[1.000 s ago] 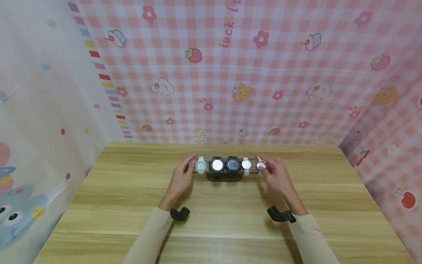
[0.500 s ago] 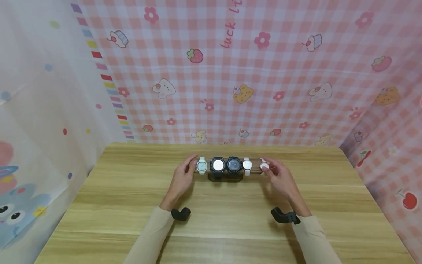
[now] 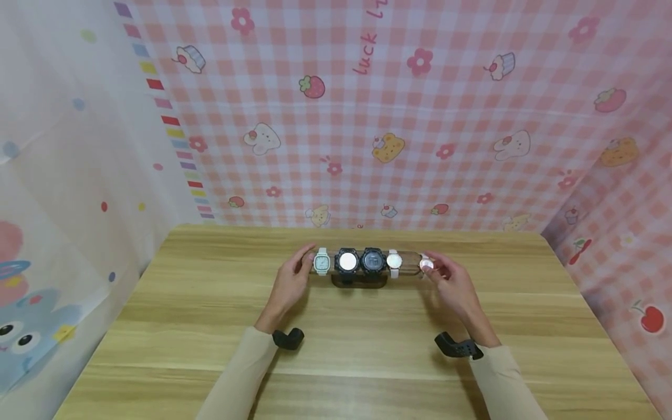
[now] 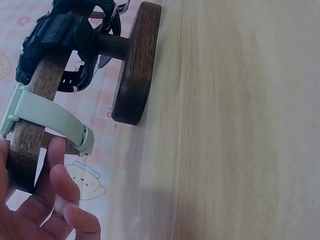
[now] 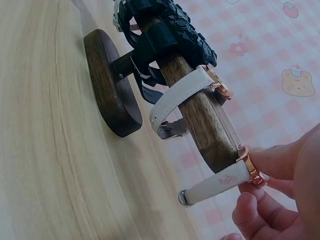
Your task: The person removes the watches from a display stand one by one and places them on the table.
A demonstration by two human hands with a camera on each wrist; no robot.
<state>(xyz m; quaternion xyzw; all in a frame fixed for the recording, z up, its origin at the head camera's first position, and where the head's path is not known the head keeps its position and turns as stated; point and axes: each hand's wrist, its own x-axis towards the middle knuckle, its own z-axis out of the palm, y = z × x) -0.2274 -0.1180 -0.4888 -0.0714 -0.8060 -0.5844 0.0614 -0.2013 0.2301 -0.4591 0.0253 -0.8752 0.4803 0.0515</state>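
Note:
A dark wooden watch stand [image 3: 411, 263] holds a row of watches on its horizontal bar. My left hand [image 3: 291, 280] grips the bar's left end, beside a mint-green watch [image 3: 322, 262]; the left wrist view shows thumb and fingers around the wood. My right hand [image 3: 455, 287] pinches the case of a white-strapped watch [image 5: 215, 187] with a rose-gold case. Its closed strap loop is at the bar's right tip; I cannot tell if it still encircles the wood. Another white-strapped watch [image 5: 182, 95] sits further in, next to two black watches [image 3: 347, 261] [image 3: 373, 261].
The stand's oval foot [image 4: 137, 65] rests on the light wooden table [image 3: 357, 350], near its back edge. A pink checked cloth [image 3: 336, 116] hangs behind. Each wrist wears a black camera mount [image 3: 288, 339].
My right hand has moved right, sliding the white-strapped watch along the bar to its tip. More bare wood shows between the two white watches. The left hand keeps its grip.

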